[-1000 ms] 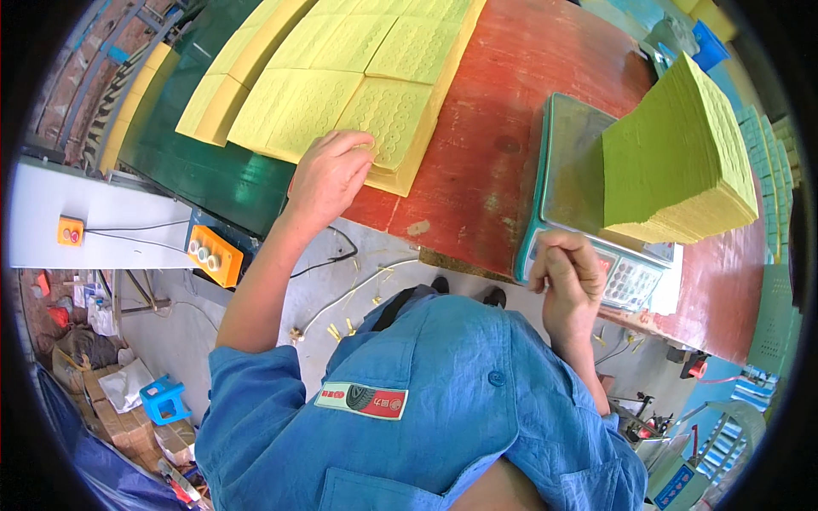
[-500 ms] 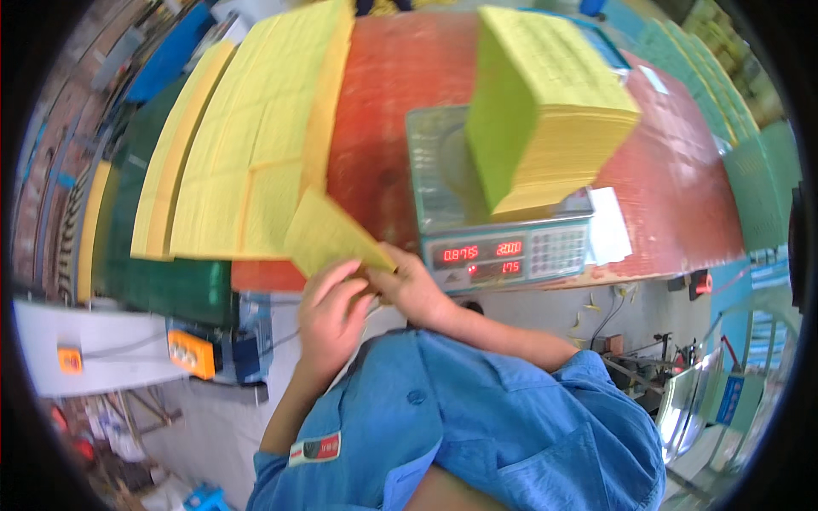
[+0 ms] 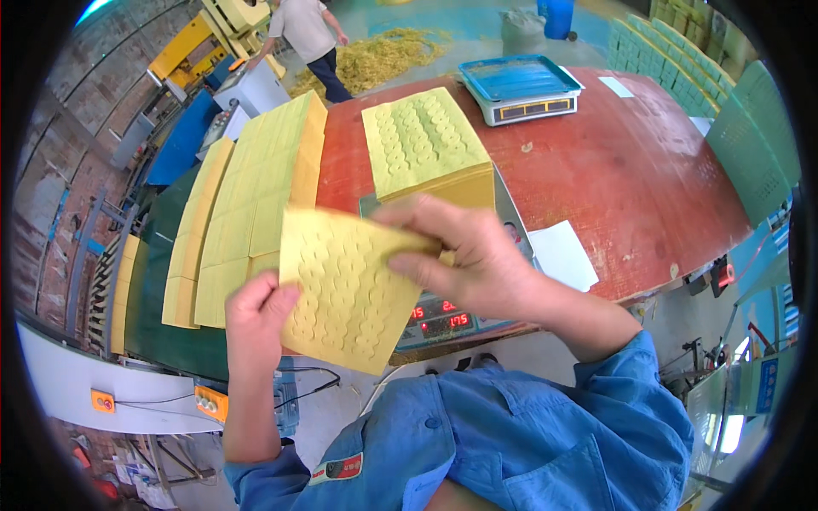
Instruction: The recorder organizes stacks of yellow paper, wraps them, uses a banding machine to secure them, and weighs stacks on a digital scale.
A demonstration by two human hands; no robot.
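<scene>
Between my hands is a yellow paper sheet (image 3: 341, 289) stamped with rows of coin-like shapes, held up and tilted above the table's front edge. My left hand (image 3: 258, 315) pinches its left edge, thumb on the face. My right hand (image 3: 473, 255) grips the upper right edge between thumb and fingers. Whether it is one sheet or a thin bundle, I cannot tell. Behind the right hand, a tall stack of the same yellow paper (image 3: 426, 140) stands on a digital scale (image 3: 439, 328) with red digits, partly hidden by my hand and the sheet.
Long rows of stacked yellow paper (image 3: 256, 187) line the left of the red table (image 3: 613, 187). A white sheet (image 3: 564, 255) lies right of the scale. Farther back sits another scale with a blue tray (image 3: 520, 81). A person (image 3: 311, 43) stands beyond, near yellow scraps (image 3: 388, 55) on the floor.
The yellow sheet has come up and turned to show its stamped face. My right hand has moved up and right, my left hand to its left edge. The view has tilted up.
</scene>
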